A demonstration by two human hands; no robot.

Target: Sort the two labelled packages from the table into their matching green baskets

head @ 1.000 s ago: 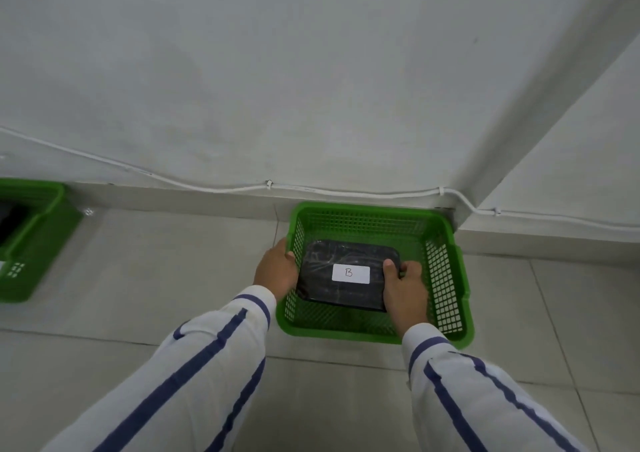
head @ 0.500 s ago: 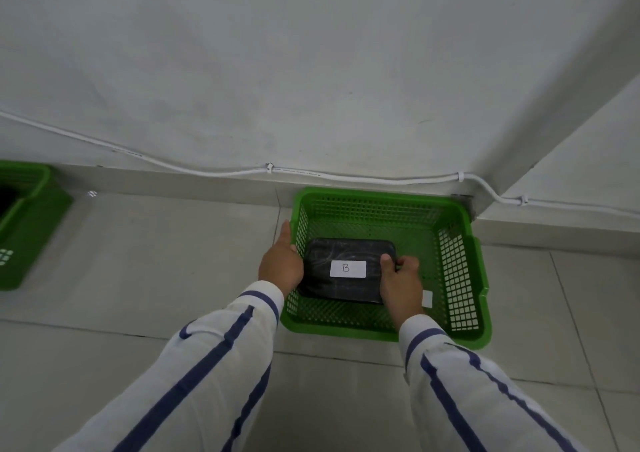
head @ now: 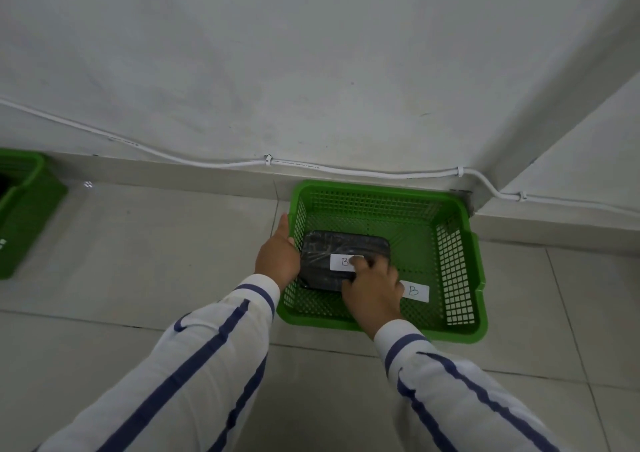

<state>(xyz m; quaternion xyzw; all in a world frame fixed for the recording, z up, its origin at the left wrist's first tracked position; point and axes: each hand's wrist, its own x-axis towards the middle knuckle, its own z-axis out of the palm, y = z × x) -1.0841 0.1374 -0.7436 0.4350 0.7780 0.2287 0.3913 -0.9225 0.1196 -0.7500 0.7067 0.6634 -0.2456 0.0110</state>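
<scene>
**Package B lies in the basket marked B**

A green basket [head: 457, 271] stands on the tiled floor [head: 156, 261] against the wall [head: 311, 53], near the corner of the room. Inside it, in the left half, lies a black wrapped package [head: 332, 247] with a white label [head: 341, 262] bearing a handwritten B. A second white tag [head: 414, 291], also marked B, is fixed at the basket's near wall, just right of the package (so letter and letter match).

The left hand [head: 277, 257] sits at the basket's left rim, touching the package's left edge; its fingers are hidden behind the hand and rim, so I cannot tell whether its grip is clenched or released. The right hand [head: 372, 287] rests over the package's near right corner, fingers spread loosely on top, one fingertip on the label; its grip is released, pressing rather than clasping.

At the far left edge stands another green basket [head: 24, 216], only partly in view, with something dark inside that cannot be made out. A white cable [head: 207, 162] runs along the foot of the wall.
</scene>
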